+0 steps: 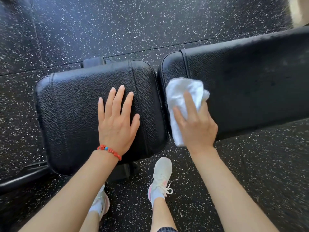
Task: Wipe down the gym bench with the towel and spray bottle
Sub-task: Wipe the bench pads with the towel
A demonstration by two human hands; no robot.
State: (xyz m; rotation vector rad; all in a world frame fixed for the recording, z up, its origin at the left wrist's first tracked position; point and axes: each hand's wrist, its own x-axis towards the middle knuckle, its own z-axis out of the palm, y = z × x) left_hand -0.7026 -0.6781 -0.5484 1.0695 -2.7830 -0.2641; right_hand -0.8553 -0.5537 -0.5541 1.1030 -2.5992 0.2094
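A black padded gym bench lies across the view in two pads: the seat pad (71,104) on the left and the long back pad (250,81) on the right, with a narrow gap between them. My left hand (117,121) rests flat and open on the seat pad, fingers spread, a red bead bracelet on its wrist. My right hand (195,124) presses a crumpled white towel (182,92) against the near left end of the back pad, beside the gap. No spray bottle is in view.
Black rubber floor (150,22) with white speckles surrounds the bench. My two white sneakers (162,174) stand on it just in front of the bench. A black metal frame bar (21,178) runs out at the lower left, and a bracket (93,61) shows behind the seat pad.
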